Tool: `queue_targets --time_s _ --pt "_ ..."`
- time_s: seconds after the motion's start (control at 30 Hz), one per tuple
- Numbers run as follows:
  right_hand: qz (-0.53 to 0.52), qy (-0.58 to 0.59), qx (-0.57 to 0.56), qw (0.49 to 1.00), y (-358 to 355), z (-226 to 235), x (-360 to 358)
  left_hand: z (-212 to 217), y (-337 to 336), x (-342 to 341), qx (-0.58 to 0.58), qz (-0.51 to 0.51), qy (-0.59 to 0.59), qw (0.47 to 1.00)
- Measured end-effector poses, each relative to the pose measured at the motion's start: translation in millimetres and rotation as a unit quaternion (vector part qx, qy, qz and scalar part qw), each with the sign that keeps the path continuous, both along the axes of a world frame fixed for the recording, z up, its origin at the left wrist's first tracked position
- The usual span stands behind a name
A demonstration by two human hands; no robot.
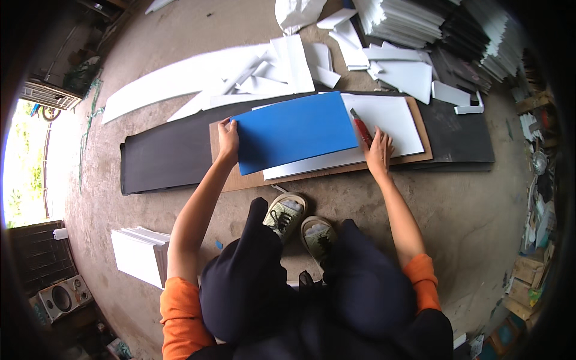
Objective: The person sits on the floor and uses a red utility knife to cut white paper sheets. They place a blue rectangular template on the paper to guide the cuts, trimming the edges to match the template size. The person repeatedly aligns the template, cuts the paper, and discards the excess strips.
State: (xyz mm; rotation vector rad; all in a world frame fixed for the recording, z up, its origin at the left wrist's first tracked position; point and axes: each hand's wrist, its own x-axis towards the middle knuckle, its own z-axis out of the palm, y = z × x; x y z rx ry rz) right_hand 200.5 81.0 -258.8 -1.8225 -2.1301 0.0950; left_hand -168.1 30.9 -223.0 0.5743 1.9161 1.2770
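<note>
My left hand (pixel 227 139) grips the left edge of a blue rectangular sheet (pixel 297 132), its fingers curled behind the edge. The sheet is tilted above a white sheet (pixel 389 123) and covers much of it. Beneath the white sheet lies a brown board (pixel 422 129). In my right hand (pixel 379 151) is a red utility knife (pixel 362 129), its blade end pointing up and away from me beside the blue sheet's right edge. Long black sheets (pixel 171 155) lie under the brown board on the floor.
White offcuts (pixel 264 75) lie scattered beyond the black sheets. Tall stacks of white sheets (pixel 402 21) stand at the far right. A stack of white pieces (pixel 139 255) sits by my left arm. My shoes (pixel 287 213) are just before the brown board. A speaker (pixel 63 298) stands lower left.
</note>
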Motion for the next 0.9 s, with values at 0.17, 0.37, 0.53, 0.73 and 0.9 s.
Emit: queue_targets --time_s 0.17,0.37,0.53,0.73,0.9 --pt "-0.045 0.141 0.014 0.989 38 -9 29 -30 9 29 -0.017 -0.039 -0.060 0.997" --pt "-0.029 0.112 0.054 0.992 52 8 26 -50 0 34 0.024 -0.183 0.267 0.946" --pt "0.019 0.300 -0.111 0.947 38 -6 -5 -40 -24 29 -0.004 -0.239 0.190 0.952" --pt "0.036 0.301 -0.134 0.944 42 -12 -18 -26 -42 42 0.037 -0.214 0.169 0.962" --pt "0.042 0.314 -0.140 0.938 42 -12 -16 -23 -46 45 0.039 -0.195 0.145 0.969"
